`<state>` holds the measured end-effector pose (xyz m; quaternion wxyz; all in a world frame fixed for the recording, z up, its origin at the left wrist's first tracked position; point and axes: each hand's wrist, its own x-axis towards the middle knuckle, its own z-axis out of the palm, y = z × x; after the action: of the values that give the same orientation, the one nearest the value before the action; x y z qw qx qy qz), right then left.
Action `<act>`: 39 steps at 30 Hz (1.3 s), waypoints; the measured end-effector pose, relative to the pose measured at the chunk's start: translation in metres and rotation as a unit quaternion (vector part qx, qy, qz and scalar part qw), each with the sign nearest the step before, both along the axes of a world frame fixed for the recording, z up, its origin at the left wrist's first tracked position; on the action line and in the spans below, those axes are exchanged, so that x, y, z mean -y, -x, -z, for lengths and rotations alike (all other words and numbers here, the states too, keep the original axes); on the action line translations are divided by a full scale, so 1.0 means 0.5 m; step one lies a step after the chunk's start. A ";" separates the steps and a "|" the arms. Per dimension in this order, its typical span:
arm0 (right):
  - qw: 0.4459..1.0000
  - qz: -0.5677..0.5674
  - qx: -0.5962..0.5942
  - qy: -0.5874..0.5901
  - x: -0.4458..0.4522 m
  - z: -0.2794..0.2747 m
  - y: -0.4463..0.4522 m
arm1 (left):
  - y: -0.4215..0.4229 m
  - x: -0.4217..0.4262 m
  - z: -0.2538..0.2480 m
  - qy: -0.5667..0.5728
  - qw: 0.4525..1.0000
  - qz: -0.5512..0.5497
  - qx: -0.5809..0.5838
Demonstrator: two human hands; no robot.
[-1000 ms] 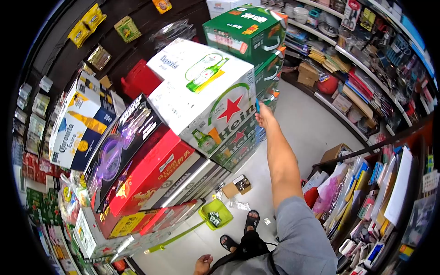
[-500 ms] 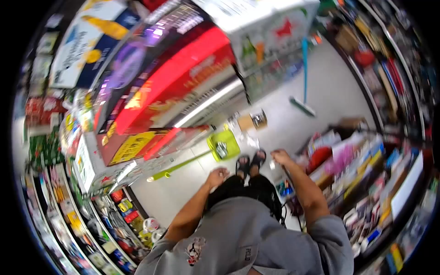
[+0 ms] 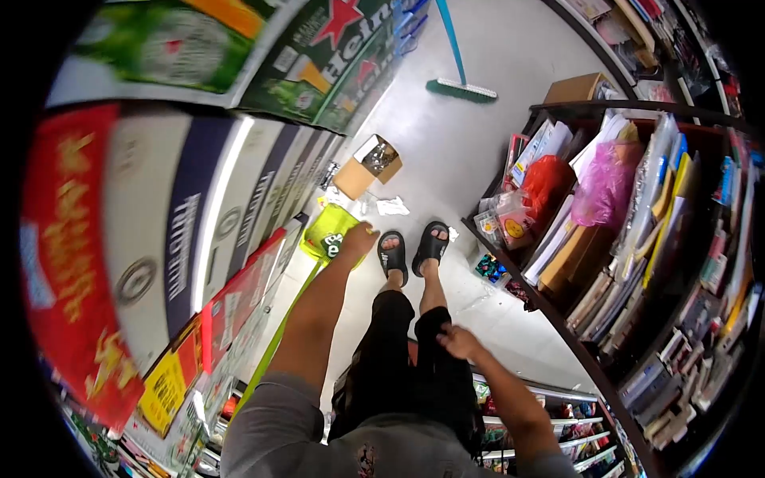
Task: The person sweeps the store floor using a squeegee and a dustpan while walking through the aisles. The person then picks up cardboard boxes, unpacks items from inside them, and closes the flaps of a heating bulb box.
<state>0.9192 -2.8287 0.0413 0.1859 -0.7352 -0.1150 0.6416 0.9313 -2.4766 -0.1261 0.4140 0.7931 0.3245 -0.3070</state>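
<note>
The right hand (image 3: 462, 342) hangs over the trouser leg, fingers loosely curled (whether it touches the cloth, I can't tell). Farther down, the left hand (image 3: 358, 240) is partly closed, its grip too hidden to make out. Just left of that hand lies the green dustpan (image 3: 340, 217), a scrap of rubbish (image 3: 330, 244) in it, its handle (image 3: 280, 331) running back beside the left forearm. The sandals (image 3: 392, 259) are just right of the left hand. Beyond it are crumpled paper (image 3: 392, 206) and an open cardboard box (image 3: 353, 179); well past those, a broom (image 3: 462, 90) rests on the floor.
</note>
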 end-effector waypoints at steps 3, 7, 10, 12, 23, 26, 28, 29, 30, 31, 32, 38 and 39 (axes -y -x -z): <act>0.997 -0.011 -0.068 0.041 0.006 0.027 0.078 | -0.104 0.000 0.128 -0.014 0.997 0.032 0.063; 0.994 0.030 -0.101 0.035 0.053 0.045 0.155 | -0.250 0.028 0.108 -0.073 0.975 0.207 -0.025; 0.991 0.058 -0.107 0.047 0.074 0.058 0.167 | -0.269 0.058 0.229 -0.140 0.959 0.225 -0.099; 0.987 0.087 -0.116 0.067 0.075 0.038 0.154 | -0.271 0.066 0.269 -0.157 0.967 0.181 -0.091; 0.942 0.112 0.316 -0.013 -0.013 0.072 -0.065 | -0.114 0.107 -0.090 -0.092 0.976 0.073 0.182; 0.888 0.069 0.445 -0.088 -0.097 0.041 -0.164 | -0.074 0.159 -0.346 -0.016 0.975 0.049 0.217; 0.875 0.045 0.470 -0.107 -0.125 0.023 -0.192 | -0.049 0.188 -0.488 0.029 0.972 0.016 0.231; 0.860 0.028 0.495 -0.122 -0.137 0.012 -0.200 | -0.037 0.198 -0.549 0.033 0.971 0.015 0.236; 0.858 0.027 0.494 -0.139 -0.143 -0.005 -0.214 | -0.026 0.204 -0.603 0.033 0.969 0.011 0.243; 0.838 0.012 0.511 -0.191 -0.144 -0.018 -0.228 | -0.015 0.206 -0.650 0.039 0.966 0.007 0.254; 0.815 0.000 0.526 -0.243 -0.146 -0.028 -0.243 | -0.004 0.209 -0.688 0.046 0.967 -0.001 0.252; 0.791 -0.078 0.442 -0.416 -0.188 -0.154 -0.279 | 0.049 0.203 -0.849 -0.010 0.957 -0.015 0.288; 0.795 -0.077 0.416 -0.435 -0.206 -0.166 -0.274 | 0.059 0.205 -0.876 -0.061 0.952 0.001 0.300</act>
<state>1.0562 -2.7258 0.1241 0.3704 -0.7618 -0.5043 0.1680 0.9019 -2.5792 0.3119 0.4423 0.8729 0.2029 -0.0351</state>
